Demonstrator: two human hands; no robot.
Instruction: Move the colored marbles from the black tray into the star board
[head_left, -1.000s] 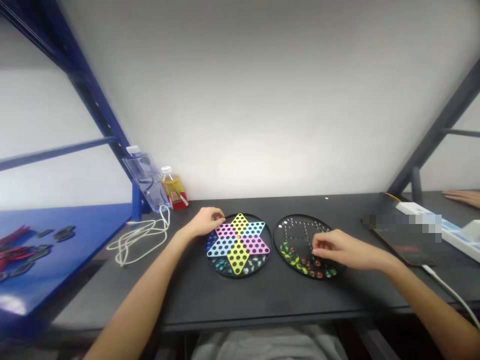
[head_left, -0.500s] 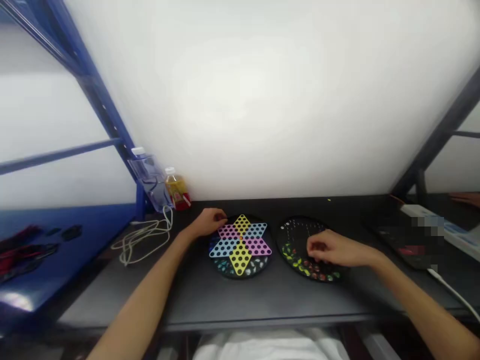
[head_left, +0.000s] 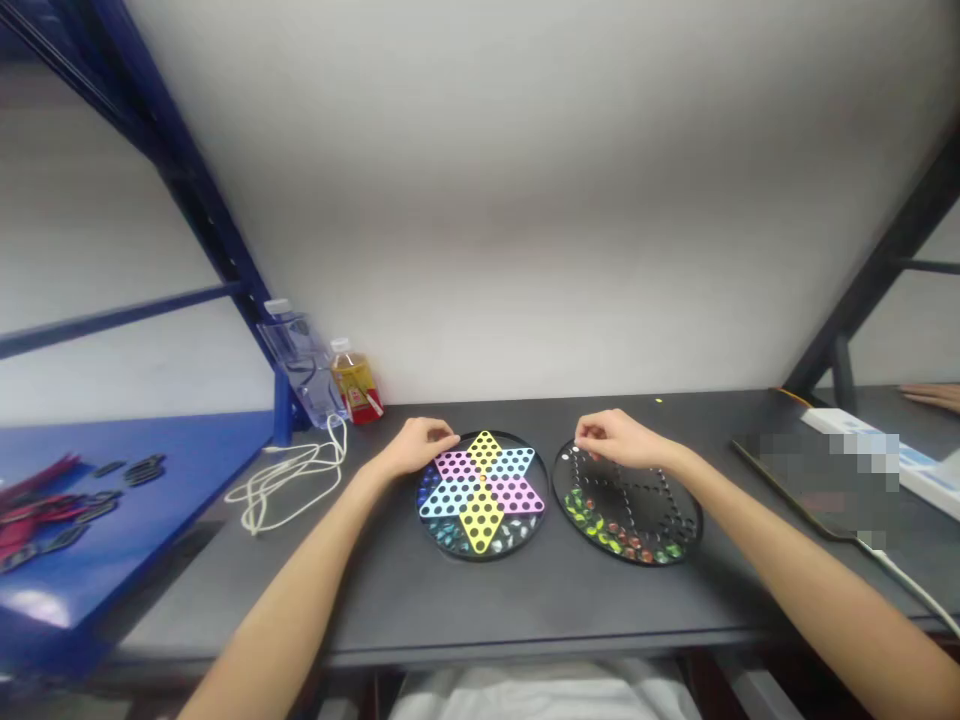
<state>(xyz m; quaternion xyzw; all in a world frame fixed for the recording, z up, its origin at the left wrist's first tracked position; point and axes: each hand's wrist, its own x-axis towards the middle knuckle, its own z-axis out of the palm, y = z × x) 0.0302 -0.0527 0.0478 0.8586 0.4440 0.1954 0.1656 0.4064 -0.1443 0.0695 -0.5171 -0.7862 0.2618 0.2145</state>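
Observation:
Two round game boards lie side by side on a dark table. The left board (head_left: 481, 492) has a pastel six-pointed star with holes and marbles around its rim. My left hand (head_left: 420, 443) rests curled on that board's far left edge. The right board (head_left: 626, 497) is black with rows of holes and coloured marbles (head_left: 611, 532) gathered along its near rim. My right hand (head_left: 616, 439) hovers over this board's far left part, fingers pinched together on something I cannot make out.
A clear water bottle (head_left: 298, 366) and a small yellow drink bottle (head_left: 355, 386) stand at the back left by a coiled white cable (head_left: 285, 478). A blue shelf (head_left: 97, 520) is at left. A dark flat device (head_left: 810, 480) lies right; another person's hand (head_left: 930, 397) shows far right.
My right hand has lifted from the marbles at the black board's near rim and moved to its far left part, pinched. My left hand stays on the star board's edge.

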